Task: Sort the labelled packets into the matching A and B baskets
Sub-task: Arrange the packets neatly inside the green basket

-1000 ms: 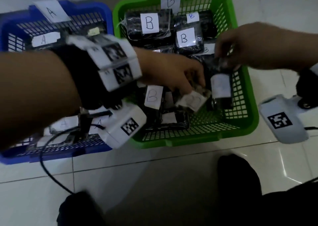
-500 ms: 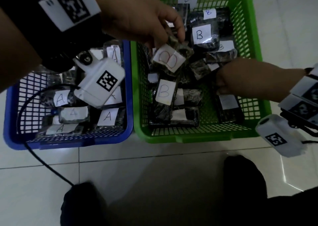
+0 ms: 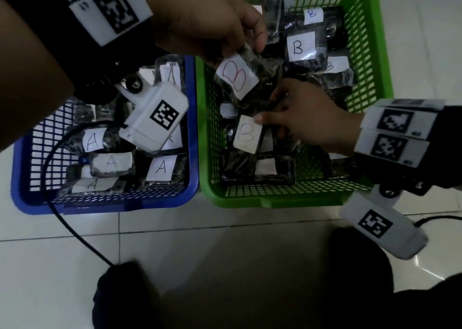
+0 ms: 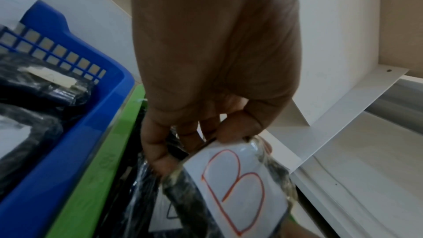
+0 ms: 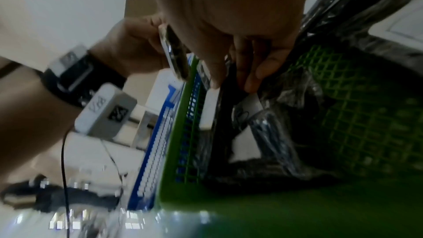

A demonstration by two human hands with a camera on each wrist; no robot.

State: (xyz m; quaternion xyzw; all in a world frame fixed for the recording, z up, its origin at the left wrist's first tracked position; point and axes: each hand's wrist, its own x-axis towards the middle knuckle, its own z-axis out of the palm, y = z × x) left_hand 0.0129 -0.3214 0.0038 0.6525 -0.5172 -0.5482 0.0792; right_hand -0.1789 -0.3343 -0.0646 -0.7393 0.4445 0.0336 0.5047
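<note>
My left hand [image 3: 245, 48] pinches a dark packet with a red B label [image 3: 236, 78] by its top edge and holds it above the green basket [image 3: 275, 201]. In the left wrist view the fingers [image 4: 160, 160] curl round that red-B packet [image 4: 235, 187]. My right hand [image 3: 267, 113] reaches into the green basket, with its thumb and fingers on a packet with a blue B label [image 3: 247, 133]. The right wrist view shows this hand [image 5: 231, 84] gripping the packet's dark edge [image 5: 225, 97]. The blue basket [image 3: 105, 207] on the left holds several A packets [image 3: 161, 167].
Both baskets stand side by side on a white tiled floor [image 3: 175, 253]. A black cable [image 3: 75, 233] runs from my left wrist across the blue basket to the floor. Dark knees [image 3: 362, 278] lie below the baskets. White shelving [image 4: 343, 97] stands behind the baskets.
My left hand has lifted the red-B packet up out of the green basket. My right hand has moved left from the basket's right side onto the blue-B packet.
</note>
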